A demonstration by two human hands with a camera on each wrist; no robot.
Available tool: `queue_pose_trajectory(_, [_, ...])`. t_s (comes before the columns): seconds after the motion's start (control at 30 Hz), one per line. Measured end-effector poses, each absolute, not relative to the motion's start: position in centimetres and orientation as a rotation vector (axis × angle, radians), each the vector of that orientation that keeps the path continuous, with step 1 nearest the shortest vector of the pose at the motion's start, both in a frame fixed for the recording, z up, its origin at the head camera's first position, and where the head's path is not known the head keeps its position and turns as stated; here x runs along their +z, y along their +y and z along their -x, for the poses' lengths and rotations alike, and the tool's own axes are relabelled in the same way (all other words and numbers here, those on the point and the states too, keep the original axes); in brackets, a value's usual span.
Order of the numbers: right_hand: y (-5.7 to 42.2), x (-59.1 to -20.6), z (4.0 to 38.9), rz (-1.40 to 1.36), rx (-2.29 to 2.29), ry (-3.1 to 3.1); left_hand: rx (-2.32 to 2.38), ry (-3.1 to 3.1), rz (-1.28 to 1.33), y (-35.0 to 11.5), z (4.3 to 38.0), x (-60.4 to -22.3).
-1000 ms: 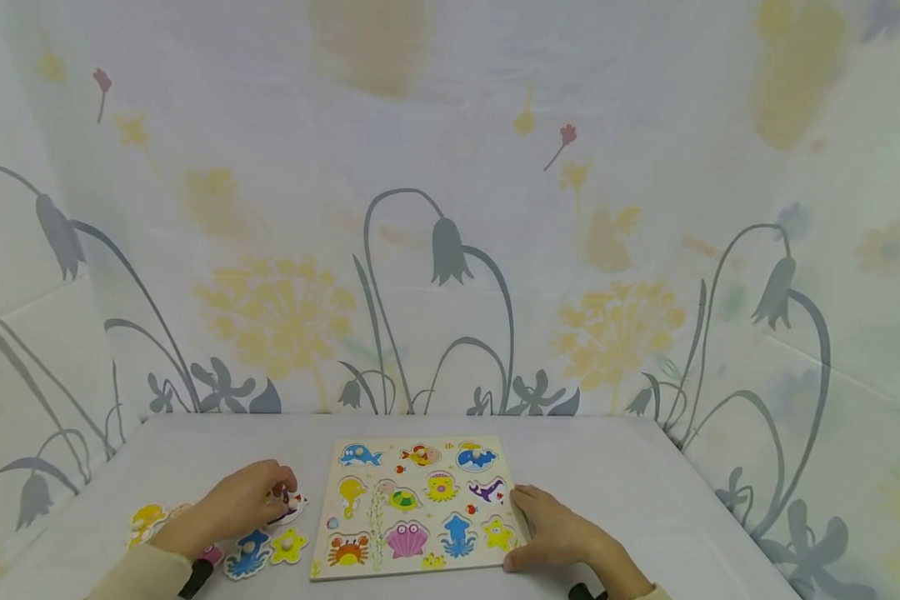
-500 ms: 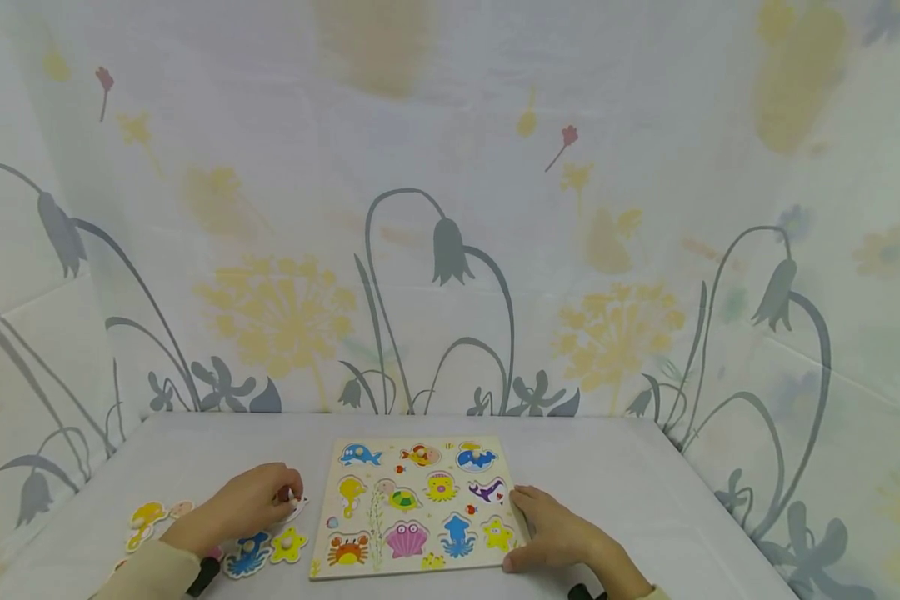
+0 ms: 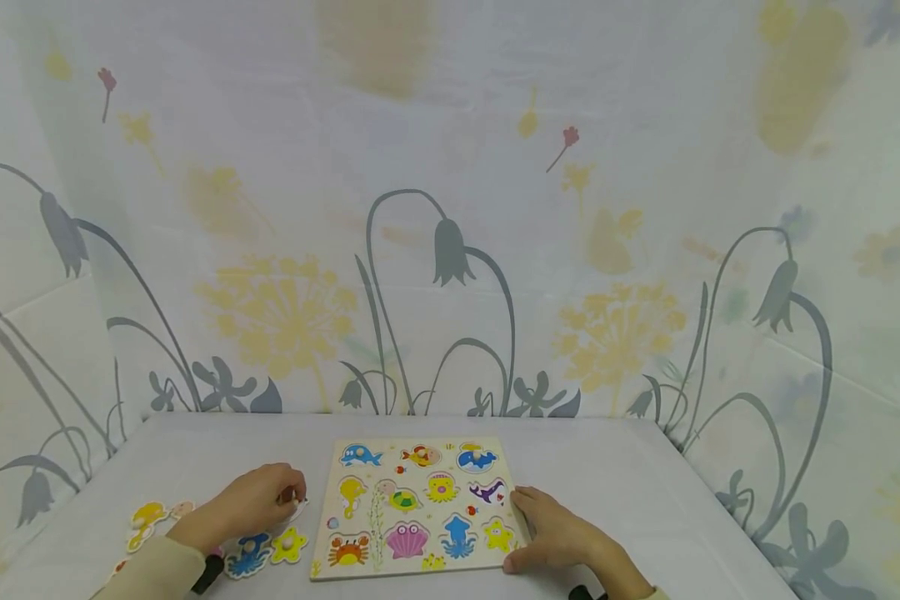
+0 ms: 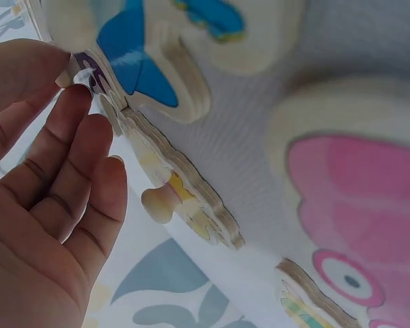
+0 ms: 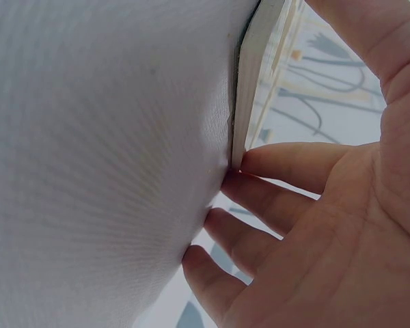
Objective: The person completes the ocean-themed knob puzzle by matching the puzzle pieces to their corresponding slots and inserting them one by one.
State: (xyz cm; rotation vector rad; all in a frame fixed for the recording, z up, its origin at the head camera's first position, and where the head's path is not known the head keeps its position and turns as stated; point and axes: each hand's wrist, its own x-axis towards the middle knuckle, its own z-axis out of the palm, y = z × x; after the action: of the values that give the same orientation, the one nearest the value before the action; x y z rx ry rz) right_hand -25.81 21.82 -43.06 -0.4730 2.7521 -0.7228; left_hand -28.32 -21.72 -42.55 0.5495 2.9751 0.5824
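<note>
My left hand (image 3: 251,500) pinches a small puzzle piece with purple and white on it (image 4: 93,67) between thumb and fingertips, left of the puzzle board. Most of that piece is hidden behind the fingers. Close by lie a blue squid piece (image 3: 247,556) and a yellow star piece (image 3: 288,545), each with a round knob. The wooden sea-animal puzzle board (image 3: 326,525) lies flat, with knobbed pieces in its top row and pictured recesses below. At its right edge rests my right hand (image 3: 555,529), fingertips touching the side and thumb at the near corner.
Further left lie a yellow seahorse piece (image 3: 146,523) and a partly covered pale piece (image 3: 182,508). A pink shell piece (image 4: 369,205) shows large in the left wrist view. Behind the white table (image 3: 607,467) hangs a flower-printed cloth (image 3: 450,333).
My left hand has shifted slightly to the right with its fingers drawn in over the purple and white piece, which shows less now. The right hand and the board have stayed put.
</note>
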Motion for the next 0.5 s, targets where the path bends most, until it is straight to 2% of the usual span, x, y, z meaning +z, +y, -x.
queue_pose_trajectory(0.5, [21.86,-43.14,25.82,0.478,-0.724,2.754,0.532,2.983,-0.563,-21.62,28.19,-42.45])
